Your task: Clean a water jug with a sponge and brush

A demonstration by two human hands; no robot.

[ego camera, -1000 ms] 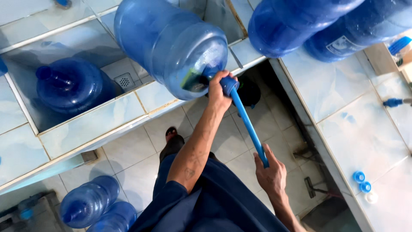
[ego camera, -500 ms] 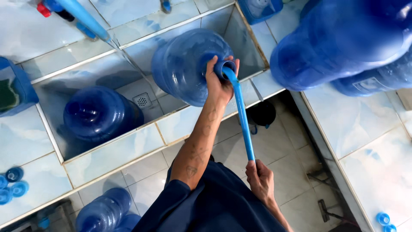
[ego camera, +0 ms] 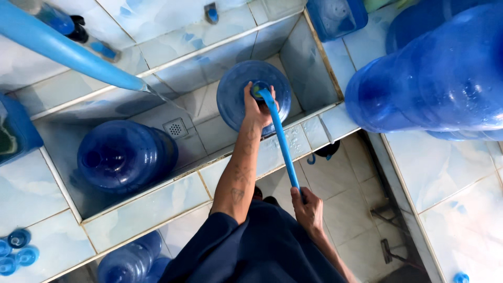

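While the left hand (ego camera: pixel 255 109) grips the neck of the upright blue bottle (ego camera: pixel 236 91) beneath it, the right hand (ego camera: pixel 308 208) clasps the blue rod (ego camera: pixel 282 140) running up into that bottle's mouth.

Water-refill washroom, tiled basin (ego camera: pixel 309 68), big jugs (ego camera: pixel 123 154)

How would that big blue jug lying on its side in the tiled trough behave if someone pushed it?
The big blue jug would probably roll, since it lies on its round side. It looks empty, so likely light for its bulk. Water pours from the pipe nearby, so the surface may be slippery.
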